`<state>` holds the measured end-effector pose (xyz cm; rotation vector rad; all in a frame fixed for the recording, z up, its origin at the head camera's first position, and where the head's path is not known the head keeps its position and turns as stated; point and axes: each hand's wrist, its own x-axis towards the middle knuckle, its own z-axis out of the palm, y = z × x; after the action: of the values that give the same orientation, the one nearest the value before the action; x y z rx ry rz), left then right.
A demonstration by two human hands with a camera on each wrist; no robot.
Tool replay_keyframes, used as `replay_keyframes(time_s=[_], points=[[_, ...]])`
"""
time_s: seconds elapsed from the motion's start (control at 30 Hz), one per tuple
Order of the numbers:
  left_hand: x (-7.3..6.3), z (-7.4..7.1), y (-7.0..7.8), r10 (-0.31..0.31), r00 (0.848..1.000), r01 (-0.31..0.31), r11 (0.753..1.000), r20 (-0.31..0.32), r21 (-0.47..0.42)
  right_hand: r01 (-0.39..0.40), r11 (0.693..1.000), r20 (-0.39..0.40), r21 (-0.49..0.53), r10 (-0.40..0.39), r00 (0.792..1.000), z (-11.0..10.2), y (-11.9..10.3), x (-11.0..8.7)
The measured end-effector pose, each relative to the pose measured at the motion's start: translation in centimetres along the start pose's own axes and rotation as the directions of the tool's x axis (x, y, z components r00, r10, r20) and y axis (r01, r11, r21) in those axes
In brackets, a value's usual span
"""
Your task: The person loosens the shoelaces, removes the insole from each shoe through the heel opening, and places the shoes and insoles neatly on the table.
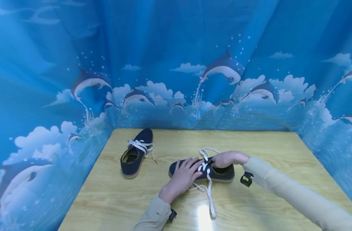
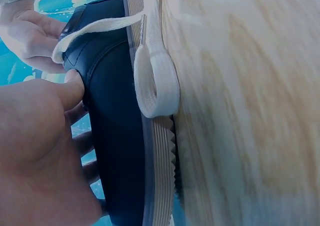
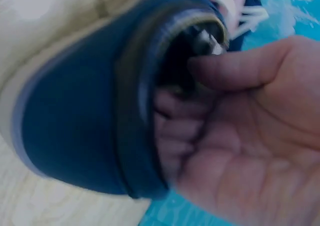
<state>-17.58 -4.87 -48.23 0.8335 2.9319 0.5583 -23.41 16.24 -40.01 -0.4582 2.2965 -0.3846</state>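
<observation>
A dark navy lace-up shoe (image 1: pixel 190 176) lies sole down on the table, its toe to the left and its white laces (image 1: pixel 209 192) loose on both sides. My left hand (image 1: pixel 183 176) rests across its front part with the fingers spread over the top. In the left wrist view the thumb (image 2: pixel 75 88) touches the shoe's upper near the lacing. My right hand (image 1: pixel 226 158) reaches into the shoe's opening from the heel side. Its fingers (image 3: pixel 180 123) curl inside by the tongue, gripping there; the fingertips and exactly what they pinch are hidden.
A second navy shoe (image 1: pixel 132 165) with white laces stands at the table's left, toe pointing away. The pale wood table (image 1: pixel 106 199) meets blue dolphin-print curtains (image 1: pixel 176 64) at its back and sides. One lace end trails toward the table's front.
</observation>
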Motion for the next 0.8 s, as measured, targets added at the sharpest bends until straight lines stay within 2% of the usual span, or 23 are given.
replay_keyframes(time_s=[0.07,0.23,0.37,0.57,0.8], points=[[-0.1,0.1,0.0,0.000,1.000,0.000,1.000,-0.002,-0.003,0.009,1.000,0.025,0.012,-0.009,1.000,-0.5,0.3,0.0],[-0.1,0.3,0.0,0.003,1.000,-0.003,1.000,0.002,-0.024,0.031,0.991,0.083,0.129,-0.042,0.996,-1.7,1.1,-0.2],[-0.1,0.5,0.0,0.005,1.000,-0.005,1.000,0.004,-0.021,0.047,0.978,0.099,0.204,-0.068,0.993,-2.3,1.5,-0.5],[-0.1,0.5,-0.1,0.009,1.000,-0.009,1.000,-0.014,-0.003,0.118,0.950,0.032,0.289,-0.133,0.991,-3.0,2.0,-1.1],[0.1,0.5,-0.3,0.004,1.000,-0.004,1.000,-0.015,-0.004,0.092,0.930,-0.034,0.355,-0.086,0.996,-2.5,3.2,-1.2]])
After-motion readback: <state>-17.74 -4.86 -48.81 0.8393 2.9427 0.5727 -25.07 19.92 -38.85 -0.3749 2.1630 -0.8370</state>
